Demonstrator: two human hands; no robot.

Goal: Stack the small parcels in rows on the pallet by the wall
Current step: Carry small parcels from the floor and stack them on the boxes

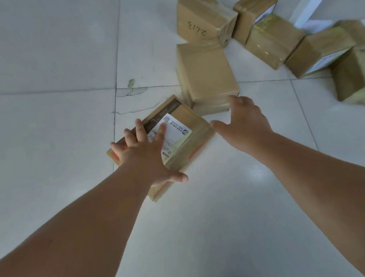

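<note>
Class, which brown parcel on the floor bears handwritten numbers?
The parcel farthest back on the left; black pen digits mark its face. Others show only tape or printed labels.

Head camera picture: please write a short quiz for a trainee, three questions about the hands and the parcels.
1. True or false: the left hand lies with spread fingers on the labelled parcel.
2. Where is the parcel with handwritten numbers? A) on the floor B) on a shelf C) on top of another parcel
3. Fill in: the right hand holds ___.
Key: 1 true; 2 A; 3 nothing.
</note>
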